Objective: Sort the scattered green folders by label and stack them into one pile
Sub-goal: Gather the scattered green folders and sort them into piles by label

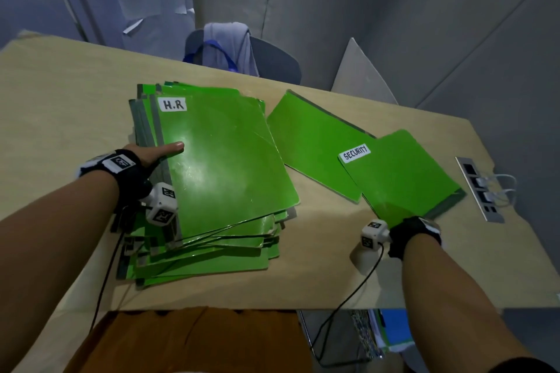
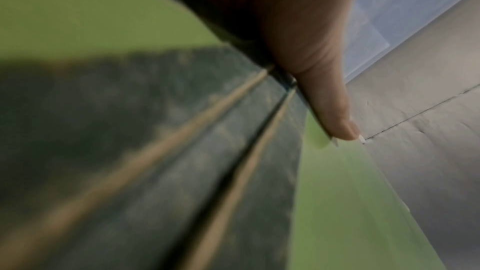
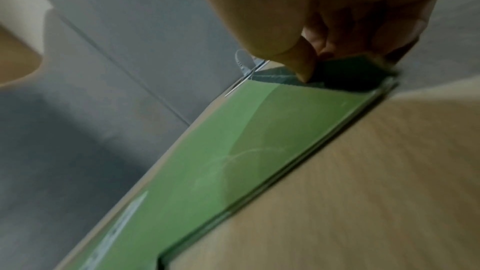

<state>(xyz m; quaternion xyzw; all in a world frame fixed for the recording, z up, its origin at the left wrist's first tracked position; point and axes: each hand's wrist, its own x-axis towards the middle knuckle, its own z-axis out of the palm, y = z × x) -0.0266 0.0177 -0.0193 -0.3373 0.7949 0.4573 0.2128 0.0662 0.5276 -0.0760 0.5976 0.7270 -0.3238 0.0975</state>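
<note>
Table (image 1: 60, 94) of pale wood carries my pile of glossy green card folders (image 1: 212, 254), H.R-labelled folder (image 1: 224, 154) on top. Right of it, a plain green folder (image 1: 312, 142) lies partly under the green SECURITY-labelled folder (image 1: 403, 179), whose near corner my right hand (image 1: 413, 228) pinches. My left hand (image 1: 142, 157) lays its thumb on the H.R-labelled folder; its fingers are hidden, so I cannot tell their grip.

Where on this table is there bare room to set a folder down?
Bare table lies left of the pile, and along the near edge between pile and right hand. Crowded: the right side, with the SECURITY folder, a second folder and the socket strip.
</note>
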